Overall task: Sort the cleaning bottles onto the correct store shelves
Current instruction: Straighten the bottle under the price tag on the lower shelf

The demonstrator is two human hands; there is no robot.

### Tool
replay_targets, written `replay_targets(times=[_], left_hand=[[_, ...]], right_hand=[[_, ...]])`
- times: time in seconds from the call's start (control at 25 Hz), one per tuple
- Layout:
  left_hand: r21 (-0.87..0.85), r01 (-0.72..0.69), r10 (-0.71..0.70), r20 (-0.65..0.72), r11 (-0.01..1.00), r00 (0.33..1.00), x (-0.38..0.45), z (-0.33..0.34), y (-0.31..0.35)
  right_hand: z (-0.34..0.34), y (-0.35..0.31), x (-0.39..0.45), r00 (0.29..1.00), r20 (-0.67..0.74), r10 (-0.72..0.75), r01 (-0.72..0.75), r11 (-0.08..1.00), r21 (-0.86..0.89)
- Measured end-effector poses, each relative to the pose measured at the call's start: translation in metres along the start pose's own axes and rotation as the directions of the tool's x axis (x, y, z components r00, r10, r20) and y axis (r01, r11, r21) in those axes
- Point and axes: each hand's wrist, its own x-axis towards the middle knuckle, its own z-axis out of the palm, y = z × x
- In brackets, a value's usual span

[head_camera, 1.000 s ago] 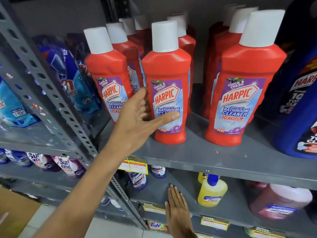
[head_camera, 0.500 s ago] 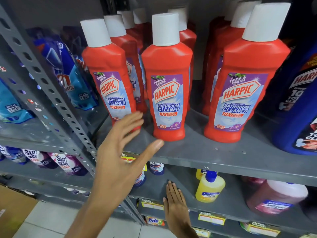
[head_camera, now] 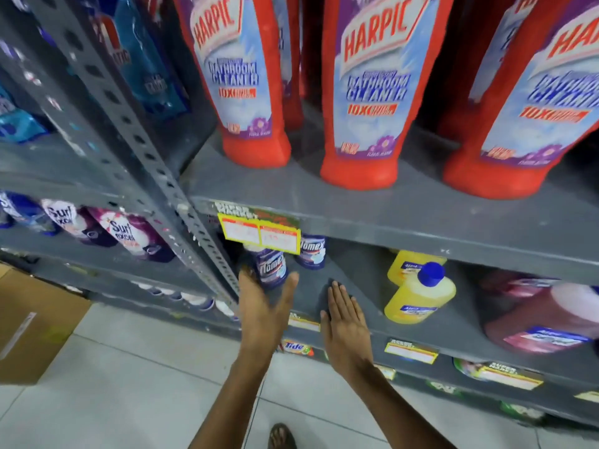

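Note:
Red Harpic bathroom cleaner bottles (head_camera: 359, 102) stand in rows on the upper grey shelf (head_camera: 405, 218). On the shelf below, a blue Domex bottle (head_camera: 270, 265) stands at the left, a second Domex bottle (head_camera: 312, 252) behind it. My left hand (head_camera: 264, 311) is spread open right in front of the front Domex bottle, thumb out to the right; whether it touches the bottle I cannot tell. My right hand (head_camera: 345, 322) lies flat, palm down, on the lower shelf's front edge (head_camera: 453, 332). Two yellow bottles with blue caps (head_camera: 418, 294) stand further right.
A perforated grey upright (head_camera: 136, 150) slants down on the left. Surf Excel pouches (head_camera: 126, 234) and blue packs fill the left bay. A dark pink bottle (head_camera: 544, 319) lies at the right. A cardboard box (head_camera: 32, 322) sits on the tiled floor. Price tags (head_camera: 261, 234) hang from the shelf edges.
My left hand has come down from the Harpic shelf to the Domex bottle on the lower shelf. The view has tilted down and moved closer. My right hand stays on the lower shelf.

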Motion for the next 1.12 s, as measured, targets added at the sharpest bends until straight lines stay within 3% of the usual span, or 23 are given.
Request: replay_targets(times=[0.28, 0.44, 0.56, 0.68, 0.84, 1.12], left_hand=[[0.169, -0.017, 0.075, -0.343, 0.985, 0.936, 0.049, 0.035, -0.008], [0.286, -0.016, 0.127, -0.376, 0.958, 0.918, 0.058, 0.035, -0.015], [0.246, -0.073, 0.153, -0.323, 0.966, 0.934, 0.054, 0.031, -0.02], [0.143, -0.099, 0.124, -0.178, 0.985, 0.976, 0.043, 0.026, -0.023], [0.204, -0.147, 0.149, 0.007, 0.968, 0.989, 0.037, 0.024, -0.022], [0.267, -0.177, 0.16, 0.085, 0.947, 0.983, 0.03, 0.032, -0.017]], right_hand=[[0.014, 0.005, 0.0, 0.997, 0.022, 0.071, -0.07, 0.997, -0.035], [0.018, 0.008, 0.0, 0.994, 0.061, 0.091, -0.089, 0.996, -0.028], [0.017, 0.009, -0.001, 0.992, 0.083, 0.09, -0.089, 0.996, -0.019], [0.017, 0.01, 0.0, 0.991, 0.097, 0.095, -0.093, 0.995, -0.025], [0.015, 0.008, -0.001, 0.986, 0.137, 0.099, -0.099, 0.995, -0.008], [0.012, 0.007, -0.001, 0.985, 0.15, 0.086, -0.086, 0.996, -0.008]])
